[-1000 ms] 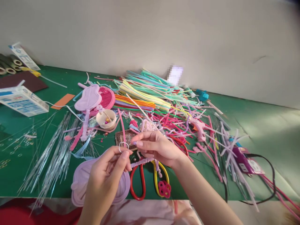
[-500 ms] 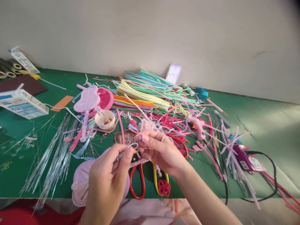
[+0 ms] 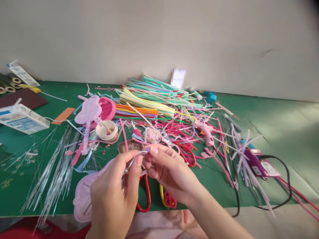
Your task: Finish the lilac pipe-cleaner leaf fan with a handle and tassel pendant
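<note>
My left hand is closed, with a thin pale-blue cord pinched between thumb and index finger. Between the fingertips of my right hand sits a small purple bead. The cord's tip touches the bead or lies right against it; whether it passes through the hole I cannot tell. Under my hands are a red loop handle and a yellow loop handle, partly covered. A lilac padded piece lies beneath my left wrist.
Behind my hands spread bundled pipe cleaners. A cup of beads stands left of centre, near silvery strands. To the right lie a pink glue gun and a purple box with a black cable.
My hands have come closer together, bringing the cord's tip to the purple bead. The camera view has shifted slightly, so the table items appear further left.
</note>
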A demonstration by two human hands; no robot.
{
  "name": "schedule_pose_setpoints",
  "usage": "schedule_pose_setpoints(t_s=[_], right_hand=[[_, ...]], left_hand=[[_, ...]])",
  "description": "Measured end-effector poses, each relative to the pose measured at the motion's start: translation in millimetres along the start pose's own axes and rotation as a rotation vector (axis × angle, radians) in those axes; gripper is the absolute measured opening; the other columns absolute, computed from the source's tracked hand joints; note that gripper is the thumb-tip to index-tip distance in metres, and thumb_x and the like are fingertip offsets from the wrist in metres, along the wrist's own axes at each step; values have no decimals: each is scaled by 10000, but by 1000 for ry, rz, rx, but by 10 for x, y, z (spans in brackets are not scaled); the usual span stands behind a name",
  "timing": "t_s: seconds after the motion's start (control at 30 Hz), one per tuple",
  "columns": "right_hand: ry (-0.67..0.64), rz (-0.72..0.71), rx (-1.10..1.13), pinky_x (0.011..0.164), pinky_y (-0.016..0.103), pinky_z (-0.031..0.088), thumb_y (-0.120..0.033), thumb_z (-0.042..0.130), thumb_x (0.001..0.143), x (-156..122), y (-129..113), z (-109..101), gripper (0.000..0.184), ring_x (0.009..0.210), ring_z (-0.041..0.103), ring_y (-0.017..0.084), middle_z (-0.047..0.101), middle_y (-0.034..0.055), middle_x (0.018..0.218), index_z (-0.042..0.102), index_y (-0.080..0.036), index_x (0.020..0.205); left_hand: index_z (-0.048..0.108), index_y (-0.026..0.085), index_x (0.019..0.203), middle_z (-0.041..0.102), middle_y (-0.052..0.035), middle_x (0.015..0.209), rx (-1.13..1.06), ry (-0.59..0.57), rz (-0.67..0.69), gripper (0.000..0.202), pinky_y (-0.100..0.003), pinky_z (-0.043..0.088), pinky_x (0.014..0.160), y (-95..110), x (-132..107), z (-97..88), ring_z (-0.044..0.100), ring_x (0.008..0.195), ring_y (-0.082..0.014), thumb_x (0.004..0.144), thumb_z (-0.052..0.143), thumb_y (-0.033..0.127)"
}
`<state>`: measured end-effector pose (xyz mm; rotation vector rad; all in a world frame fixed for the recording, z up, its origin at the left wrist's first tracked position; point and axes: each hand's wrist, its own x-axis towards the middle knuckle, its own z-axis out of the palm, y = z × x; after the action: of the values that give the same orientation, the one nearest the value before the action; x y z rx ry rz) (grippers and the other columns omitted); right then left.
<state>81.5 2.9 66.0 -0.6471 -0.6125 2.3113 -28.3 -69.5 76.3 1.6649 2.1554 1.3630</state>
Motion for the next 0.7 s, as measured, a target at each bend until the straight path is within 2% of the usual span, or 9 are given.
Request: schedule_pose_setpoints(t_s=[0.1,0.2,0.27,0.33,0.37,0.47,0.53,0.63,0.7], right_hand=[[66,-19,-48,505,145,407,-349,841,702,16,-3,-53,239,594,531,58,603,-20,657,730,-152,779],[141,-81,-270,500,170,377,-398,834,698,96,-4,-151,285,559,488,58,579,-33,624,731,-155,803],[167,-108,-472,463,182,316,-436,815,708,185,-3,-212,316,505,422,47,537,-47,575,729,-144,793],[149,-84,-583,430,195,260,-474,800,706,291,9,-247,353,463,370,37,511,-59,557,730,-141,802],[120,-55,-593,419,198,247,-492,793,705,345,23,-253,371,450,359,34,523,-56,567,732,-142,812],[74,22,-533,416,198,283,-499,799,687,495,88,-254,389,446,396,31,602,-30,619,741,-140,824],[117,35,-506,449,195,352,-474,825,658,572,135,-261,372,474,460,42,626,-22,613,742,-136,790],[162,33,-523,519,209,445,-441,860,612,631,167,-283,359,530,554,73,654,-11,602,748,-132,756],[148,41,-541,509,209,447,-440,865,606,634,158,-289,356,537,581,87,669,1,601,750,-131,741]], left_hand=[[656,237,850,689,35,694,-6,-39,-33,193,-215,448,633,-62,15,-2,625,599,-123,946,530,348],[655,229,754,642,31,601,-56,-136,-183,281,-222,421,569,-305,69,-18,576,543,-124,919,541,425],[680,214,777,659,14,623,-162,-238,-383,292,-211,391,496,-503,108,-7,555,534,-122,857,618,488],[702,190,866,670,-2,675,-474,-292,-641,302,-197,353,426,-645,141,35,507,503,-107,825,663,487],[706,172,905,686,-21,719,-648,-300,-771,296,-193,377,427,-679,156,65,527,522,-110,833,664,455],[699,112,1038,734,-107,878,-1017,-248,-1089,324,-248,542,573,-653,203,157,665,690,-167,932,535,370],[672,86,1143,741,-158,988,-1127,-229,-1193,419,-318,596,728,-586,231,197,713,845,-215,978,437,391],[617,74,1264,717,-196,1140,-1209,-235,-1200,529,-390,572,921,-519,244,224,693,1057,-260,987,392,465],[602,83,1297,692,-201,1217,-1229,-236,-1162,572,-413,528,1008,-510,229,235,650,1163,-274,981,390,509]])
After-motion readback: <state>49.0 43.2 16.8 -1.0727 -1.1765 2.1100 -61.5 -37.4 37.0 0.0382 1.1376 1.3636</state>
